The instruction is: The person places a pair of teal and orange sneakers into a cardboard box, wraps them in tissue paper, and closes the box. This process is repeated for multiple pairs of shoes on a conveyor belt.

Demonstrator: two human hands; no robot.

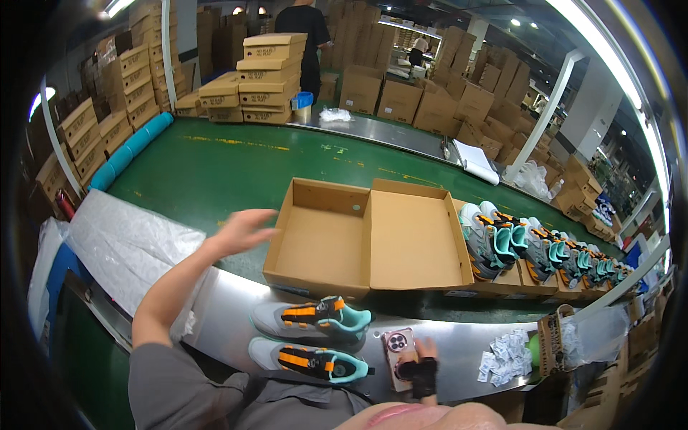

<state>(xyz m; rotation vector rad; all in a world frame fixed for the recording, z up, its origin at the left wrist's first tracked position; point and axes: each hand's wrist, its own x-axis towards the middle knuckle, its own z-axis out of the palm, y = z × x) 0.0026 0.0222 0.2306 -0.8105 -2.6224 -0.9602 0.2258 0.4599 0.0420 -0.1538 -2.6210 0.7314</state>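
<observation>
My left hand [245, 232] is just left of an open cardboard shoebox [320, 240], its fingers stretched out, slightly blurred and holding nothing. The shoebox lies on the green belt with its lid [416, 240] folded open to the right; no shoes are inside. On the metal ledge close to me lie two grey sneakers with orange straps and mint lining, a farther sneaker [308, 315] and a nearer sneaker [304, 360]. My right hand [423, 364], in a black fingerless covering, rests beside a phone [396, 344], fingers extended, the thumb side against it.
Several similar sneakers [494, 244] line the right on boxes. Small white packets [507, 356] are heaped by a cut carton [552, 345]. Clear plastic sheets [129, 247] lie at left, a teal roll [136, 147] behind. Stacked shoeboxes [271, 75] and a person [301, 36] are at the back.
</observation>
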